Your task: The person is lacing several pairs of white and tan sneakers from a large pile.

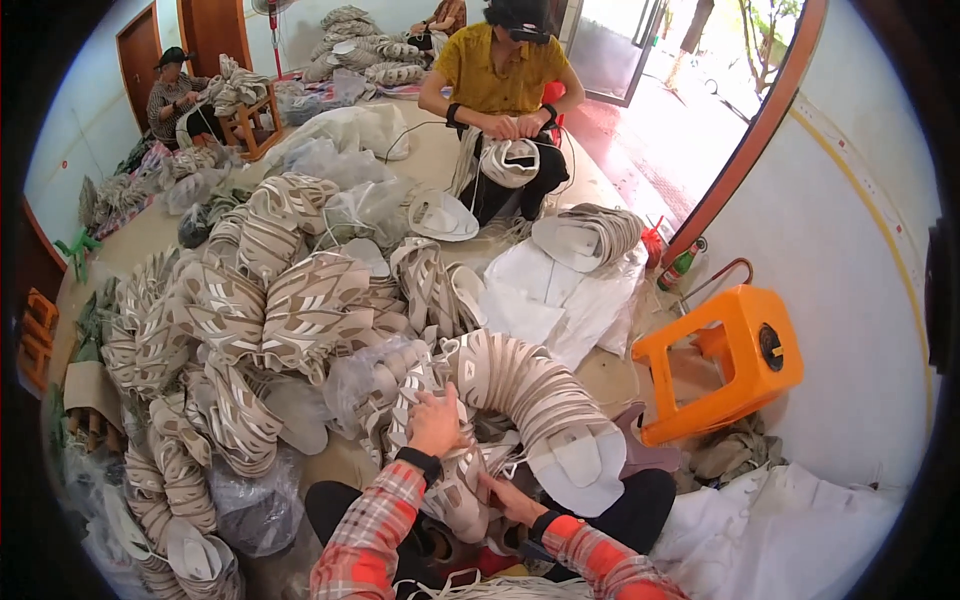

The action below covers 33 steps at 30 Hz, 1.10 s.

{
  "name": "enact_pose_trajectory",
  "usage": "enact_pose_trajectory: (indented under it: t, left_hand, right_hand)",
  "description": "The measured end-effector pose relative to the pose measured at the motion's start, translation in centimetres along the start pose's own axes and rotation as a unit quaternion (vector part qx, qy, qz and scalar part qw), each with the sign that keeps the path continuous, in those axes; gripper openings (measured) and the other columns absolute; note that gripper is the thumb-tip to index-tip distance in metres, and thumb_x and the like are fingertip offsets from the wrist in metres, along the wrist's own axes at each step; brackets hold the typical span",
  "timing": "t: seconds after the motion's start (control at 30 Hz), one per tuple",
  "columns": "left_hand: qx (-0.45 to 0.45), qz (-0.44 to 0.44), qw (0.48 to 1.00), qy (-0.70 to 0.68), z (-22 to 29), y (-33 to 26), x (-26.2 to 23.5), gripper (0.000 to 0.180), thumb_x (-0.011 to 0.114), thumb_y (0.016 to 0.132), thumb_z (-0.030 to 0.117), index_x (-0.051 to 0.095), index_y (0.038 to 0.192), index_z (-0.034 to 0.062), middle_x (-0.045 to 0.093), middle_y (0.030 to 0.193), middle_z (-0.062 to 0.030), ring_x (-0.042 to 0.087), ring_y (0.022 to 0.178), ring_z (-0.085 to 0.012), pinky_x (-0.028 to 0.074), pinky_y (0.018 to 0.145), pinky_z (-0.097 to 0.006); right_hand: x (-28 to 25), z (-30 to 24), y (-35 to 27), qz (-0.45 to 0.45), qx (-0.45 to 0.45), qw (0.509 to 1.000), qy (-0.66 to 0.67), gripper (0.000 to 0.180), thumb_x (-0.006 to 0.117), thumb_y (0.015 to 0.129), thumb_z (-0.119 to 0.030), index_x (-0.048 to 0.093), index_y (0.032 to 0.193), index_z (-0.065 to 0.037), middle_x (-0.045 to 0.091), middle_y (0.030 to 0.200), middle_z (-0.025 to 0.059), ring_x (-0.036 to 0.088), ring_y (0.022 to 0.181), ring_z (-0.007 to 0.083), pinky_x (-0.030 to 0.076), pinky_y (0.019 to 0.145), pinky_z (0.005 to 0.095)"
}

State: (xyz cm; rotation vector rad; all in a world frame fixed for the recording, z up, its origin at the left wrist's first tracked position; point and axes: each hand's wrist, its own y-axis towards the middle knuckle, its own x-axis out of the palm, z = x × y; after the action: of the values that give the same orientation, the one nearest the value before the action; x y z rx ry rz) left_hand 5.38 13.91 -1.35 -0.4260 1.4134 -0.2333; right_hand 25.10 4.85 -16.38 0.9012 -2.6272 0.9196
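Beige and white shoe uppers (pixel 462 490) lie between my knees in front of me. My left hand (pixel 437 424) rests over them with its fingers stretched and apart. Lower and to the right, my right hand (pixel 510 499) grips the side edge of one upper, its fingertips partly hidden against it. Just beyond my hands a long curved stack of nested uppers (pixel 520 380) arches to the right. A flat white sole-shaped piece (pixel 578 465) faces me at that stack's near end.
Heaps of nested uppers (pixel 225 310) and plastic bags (pixel 258 500) fill the left. An orange stool (pixel 725 360) lies tipped at the right, near a green bottle (pixel 680 265). Opposite me, a person in a yellow shirt (pixel 505 75) works on an upper. White sheets (pixel 560 295) spread between us.
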Motion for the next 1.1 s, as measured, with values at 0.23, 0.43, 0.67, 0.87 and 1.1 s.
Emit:
enact_pose_trajectory:
  t: [0.23, 0.43, 0.67, 0.87, 1.1]
  left_hand:
    - [0.162, 0.049, 0.974, -0.148, -10.4, -3.2, 1.8, 0.081, 0.074, 0.066, 0.028, 0.032, 0.134, 0.0181, 0.042, 0.119, -0.0312, 0.054, 0.091, -0.0474, 0.044, 0.083, -0.05]
    - [0.149, 0.057, 0.924, -0.347, -8.8, -2.8, -0.7, 0.065, 0.077, 0.061, 0.012, 0.051, 0.121, 0.0114, 0.061, 0.105, -0.0167, 0.059, 0.099, -0.0268, 0.045, 0.087, -0.031]
    - [0.001, -0.044, 0.737, -0.675, -12.9, -4.6, 3.7, 0.069, 0.071, 0.058, -0.01, 0.052, 0.122, 0.0056, 0.06, 0.106, -0.0033, 0.054, 0.098, -0.0125, 0.042, 0.087, -0.027]
    - [0.018, -0.008, 0.707, -0.707, -10.4, -5.4, 5.3, 0.072, 0.068, 0.058, -0.016, 0.05, 0.125, 0.0042, 0.059, 0.109, -0.0044, 0.056, 0.096, -0.0121, 0.044, 0.087, -0.026]
    - [0.051, 0.056, 0.744, -0.663, -8.4, -7.5, 0.4, 0.068, 0.069, 0.059, -0.014, 0.053, 0.122, 0.0051, 0.061, 0.106, -0.0047, 0.056, 0.096, -0.012, 0.044, 0.087, -0.026]
  right_hand:
    - [4.1, -5.0, 1.5, 0.267, 0.084, 0.959, 0.047, 0.047, 0.051, 0.091, -0.04, 0.054, 0.114, 0.0, 0.059, 0.11, 0.0084, 0.054, 0.097, 0.0134, 0.041, 0.087, 0.0293]
    - [-0.9, -7.6, -0.4, 0.227, 0.108, 0.968, -0.014, 0.038, 0.057, 0.086, -0.035, 0.06, 0.098, 0.0, 0.062, 0.093, 0.0042, 0.056, 0.08, 0.0114, 0.045, 0.072, 0.0276]
    - [-0.8, -14.1, -5.5, 0.033, 0.083, 0.979, 0.182, 0.044, 0.063, 0.083, -0.035, 0.057, 0.11, -0.001, 0.061, 0.099, 0.0077, 0.058, 0.085, 0.0132, 0.047, 0.08, 0.0277]
    - [1.0, -10.8, -7.2, 0.103, -0.029, 0.98, -0.167, 0.05, 0.074, 0.074, -0.026, 0.054, 0.113, -0.001, 0.059, 0.105, 0.0084, 0.055, 0.095, 0.0157, 0.044, 0.085, 0.0303]
    - [-5.0, -23.8, -10.4, -0.024, 0.151, 0.974, -0.17, 0.037, 0.057, 0.087, -0.026, 0.057, 0.114, 0.0, 0.063, 0.105, 0.0114, 0.059, 0.094, 0.0162, 0.047, 0.082, 0.029]
